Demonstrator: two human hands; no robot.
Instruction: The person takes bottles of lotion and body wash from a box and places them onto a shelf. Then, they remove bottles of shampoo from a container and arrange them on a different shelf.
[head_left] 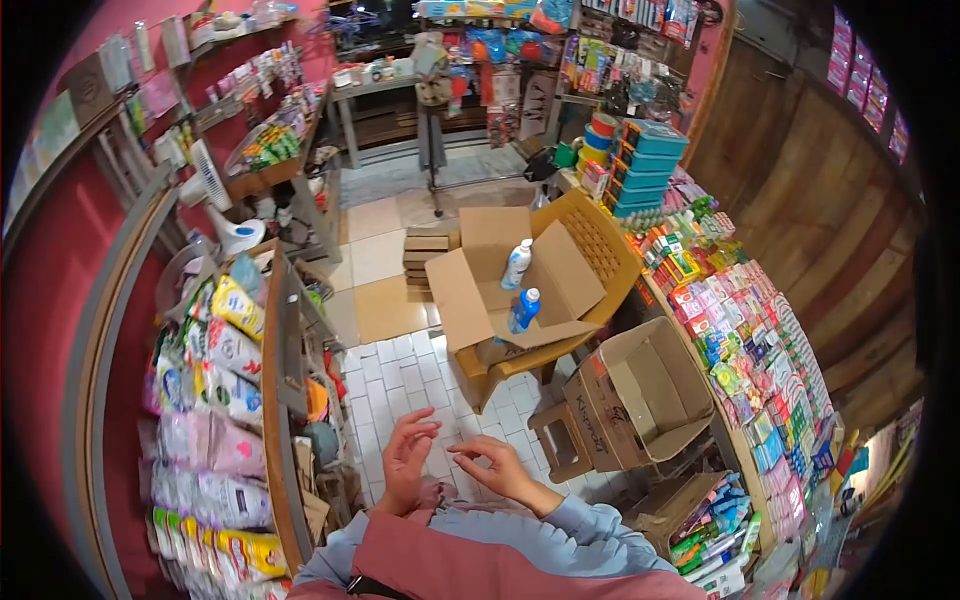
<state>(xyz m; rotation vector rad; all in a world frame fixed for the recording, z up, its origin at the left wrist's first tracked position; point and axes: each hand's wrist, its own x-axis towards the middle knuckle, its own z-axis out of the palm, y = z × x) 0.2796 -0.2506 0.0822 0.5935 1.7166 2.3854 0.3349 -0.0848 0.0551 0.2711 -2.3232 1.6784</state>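
My left hand point(407, 458) is raised in front of my body, fingers bent loosely and apart, with nothing in it. Close beside it, my right hand point(495, 468) reaches inward with its fingers curved and spread, also holding nothing. Beyond both hands, an open cardboard box point(463, 310) rests on a tan woven-back chair point(590, 235). Inside the box stand a white bottle point(516, 266) with a blue label and a blue bottle point(523, 313) with a white cap. Neither hand touches the box or the bottles.
At right, a second open carton point(650, 400) sits on a small stool point(560, 442). A counter point(755, 500) of small packaged goods runs along that side, with stacked teal containers point(650, 165). Shelved packets point(228, 440) line the left. A fan point(235, 232) stands behind them.
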